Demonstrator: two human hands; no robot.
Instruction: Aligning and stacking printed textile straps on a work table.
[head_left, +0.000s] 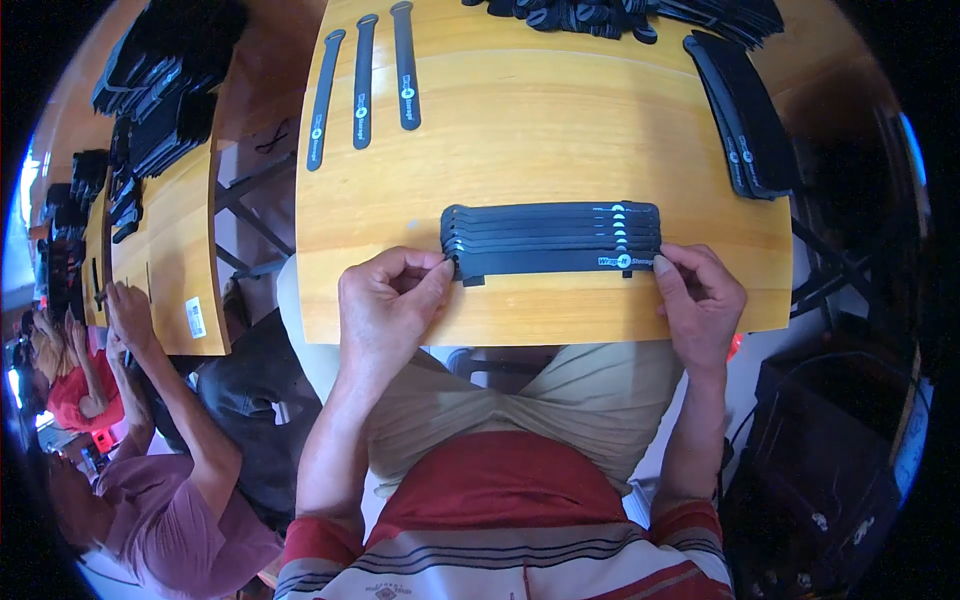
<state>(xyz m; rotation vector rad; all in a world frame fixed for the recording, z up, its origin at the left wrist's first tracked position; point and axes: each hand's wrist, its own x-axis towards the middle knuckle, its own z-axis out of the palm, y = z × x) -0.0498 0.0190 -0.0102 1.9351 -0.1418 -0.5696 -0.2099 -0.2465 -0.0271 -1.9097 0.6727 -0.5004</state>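
So, we have both hands pinched narrow: our left hand (392, 300) closes thumb and forefinger on the left end of a fanned stack of black straps (545, 262), and our right hand (705, 300) pinches its right end. The stack sits crosswise between the two grips, layers stepping away from us; how many layers the fingers catch, we can't tell. Two small dark tabs (473, 281) poke out from its near side.

Edges: the wooden table (520, 160) ends just on our side of the grip, our wrists about over that rim. Its right edge runs near the right hand; its left edge is just beyond the left hand. Most room is ahead of the grip, open wood up to three single straps (363, 85) ahead-left and a far pile of dark straps (590, 15). Ahead-right, a slanted strap bundle (740, 120) hugs the right edge. Left of our grip, past a gap, a second table (180, 240) bears dark stacks (160, 65), a co-worker's hand (130, 315) beside them.

Labels: white lettering plus round white emblem beside the right grip; layers behind show slivers. Single straps and bundle carry similar marks toward their near ends. White sticker (195, 318) on the second table, too small to read.
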